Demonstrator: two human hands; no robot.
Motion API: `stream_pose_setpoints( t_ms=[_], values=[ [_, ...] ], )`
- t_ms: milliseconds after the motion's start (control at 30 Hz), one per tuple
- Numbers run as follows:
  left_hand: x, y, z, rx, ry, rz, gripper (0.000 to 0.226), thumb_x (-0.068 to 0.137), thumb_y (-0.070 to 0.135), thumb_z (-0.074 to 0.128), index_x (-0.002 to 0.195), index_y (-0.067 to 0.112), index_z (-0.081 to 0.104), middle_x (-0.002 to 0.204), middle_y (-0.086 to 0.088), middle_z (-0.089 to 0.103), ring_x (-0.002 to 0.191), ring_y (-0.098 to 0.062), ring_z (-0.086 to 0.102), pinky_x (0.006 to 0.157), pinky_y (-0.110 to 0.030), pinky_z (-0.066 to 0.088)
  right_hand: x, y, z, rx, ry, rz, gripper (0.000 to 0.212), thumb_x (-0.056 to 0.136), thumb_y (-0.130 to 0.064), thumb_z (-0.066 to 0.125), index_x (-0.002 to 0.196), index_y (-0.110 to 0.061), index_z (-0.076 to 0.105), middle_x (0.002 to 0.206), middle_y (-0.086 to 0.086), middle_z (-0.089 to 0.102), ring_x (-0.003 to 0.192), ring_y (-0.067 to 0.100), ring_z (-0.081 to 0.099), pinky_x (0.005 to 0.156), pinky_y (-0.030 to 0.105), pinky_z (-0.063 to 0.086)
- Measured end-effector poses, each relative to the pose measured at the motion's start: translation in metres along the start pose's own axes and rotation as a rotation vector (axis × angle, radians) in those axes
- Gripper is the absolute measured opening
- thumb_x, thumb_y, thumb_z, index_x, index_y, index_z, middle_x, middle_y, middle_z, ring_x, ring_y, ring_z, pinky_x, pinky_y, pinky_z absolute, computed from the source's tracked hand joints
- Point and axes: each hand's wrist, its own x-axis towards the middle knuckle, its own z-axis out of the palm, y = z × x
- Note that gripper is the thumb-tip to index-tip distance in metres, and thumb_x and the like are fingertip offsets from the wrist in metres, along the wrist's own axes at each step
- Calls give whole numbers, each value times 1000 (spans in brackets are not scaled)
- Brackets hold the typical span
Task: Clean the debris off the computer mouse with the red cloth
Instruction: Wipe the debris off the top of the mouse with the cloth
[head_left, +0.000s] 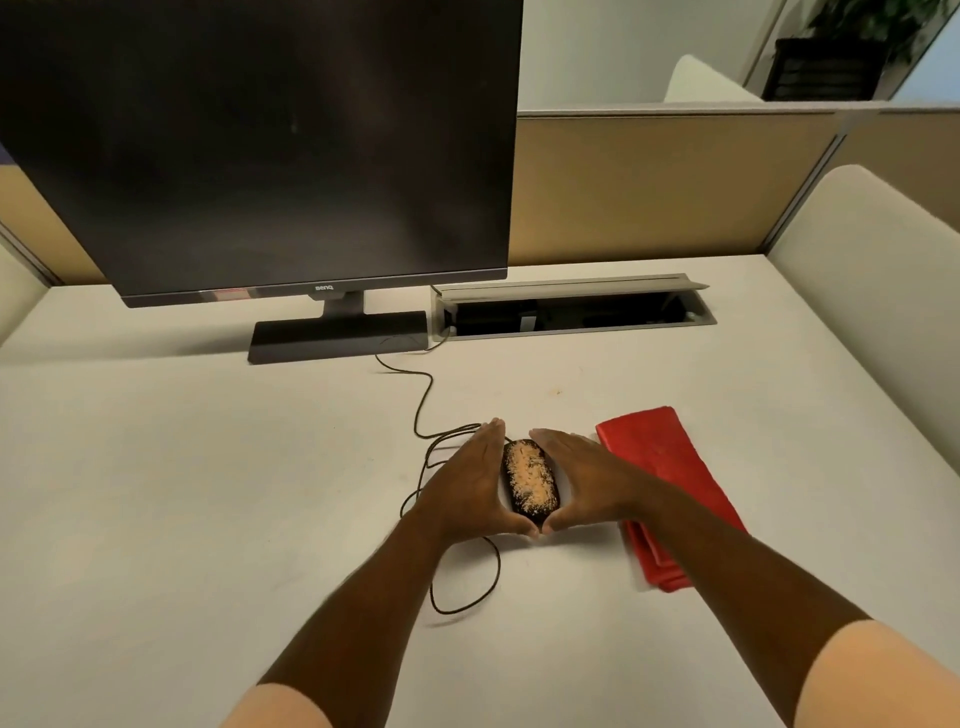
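Note:
A black computer mouse (530, 480) lies on the white desk, its top covered with orange-tan crumbs. My left hand (470, 488) is flat against its left side and my right hand (584, 480) against its right side, fingers straight, thumbs meeting at the near end. Both hands cup the mouse; whether they press it I cannot tell. A folded red cloth (667, 483) lies just to the right, partly under my right forearm. The mouse's dark cable (423, 402) loops left and runs back toward the monitor.
A dark monitor (260, 145) on its stand (337, 335) fills the back left. An open cable tray (571, 312) is set in the desk behind. Beige partition walls close the back and right. The white desk (182, 493) extends left.

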Motion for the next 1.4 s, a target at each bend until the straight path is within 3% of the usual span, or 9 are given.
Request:
stream_pose_setpoints(
  t_ms=[367, 733, 833, 933, 1000, 1067, 1133, 1233, 1400],
  values=[
    [6, -3, 4, -31, -27, -14, 135, 54, 74, 74, 154, 18, 4, 160, -2, 21, 146, -15, 20, 112, -24, 18, -2, -2, 0, 74, 37, -58, 117, 64, -63, 76, 153, -24, 11, 159, -2, 23, 141, 17, 21, 107, 25, 13],
    [3, -4, 5, -56, -3, 5, 133, 53, 72, 76, 154, 19, 7, 159, -1, 25, 144, -15, 23, 115, -28, 24, -13, -8, -6, 149, 68, 18, 109, 72, -63, 71, 154, -28, 7, 162, -4, 13, 145, 13, 15, 113, 31, 16],
    [3, -7, 6, -55, -2, 3, 133, 53, 73, 75, 154, 23, 5, 160, 1, 20, 145, -14, 20, 115, -28, 20, -29, -1, -14, 223, 463, 193, 74, 87, -41, 68, 148, -18, 33, 152, 2, 38, 136, 17, 35, 109, 34, 32],
    [4, -6, 6, -46, -15, 9, 132, 56, 71, 75, 154, 23, 2, 162, 2, 16, 147, -14, 16, 116, -27, 17, -48, 11, -21, 99, 850, 556, 43, 91, -26, 64, 128, -6, 55, 126, 14, 59, 114, 32, 54, 91, 43, 46],
    [4, -6, 6, -49, -18, 10, 131, 57, 70, 76, 154, 23, 2, 162, 2, 15, 147, -14, 15, 117, -27, 17, -54, 19, -23, 28, 816, 788, 42, 90, -21, 63, 125, 1, 54, 121, 22, 58, 109, 40, 54, 86, 49, 47],
    [4, -6, 6, -49, -13, 11, 131, 58, 70, 76, 154, 22, 2, 162, 1, 15, 147, -14, 15, 117, -28, 17, -57, 24, -24, 48, 623, 969, 44, 91, -24, 60, 125, 3, 49, 123, 24, 53, 112, 42, 51, 88, 50, 46],
    [3, -6, 7, -51, -10, 14, 131, 58, 70, 76, 154, 22, 3, 162, 1, 15, 147, -14, 14, 117, -26, 15, -56, 26, -26, 119, 514, 1043, 42, 92, -26, 59, 121, 2, 48, 121, 23, 53, 112, 41, 51, 88, 49, 46],
    [3, -7, 7, -57, -6, 17, 131, 57, 71, 76, 154, 22, 3, 162, 2, 16, 147, -13, 14, 115, -23, 13, -51, 24, -27, 118, 519, 944, 30, 91, -20, 60, 112, 1, 55, 111, 20, 60, 102, 38, 58, 81, 44, 51],
    [4, -7, 7, -57, -8, 19, 132, 57, 72, 76, 155, 22, 3, 162, 2, 15, 147, -13, 13, 115, -24, 13, -42, 6, -14, -303, 580, 652, 20, 84, 2, 56, 103, -2, 61, 91, 17, 60, 77, 36, 57, 60, 41, 45]
  ],
)
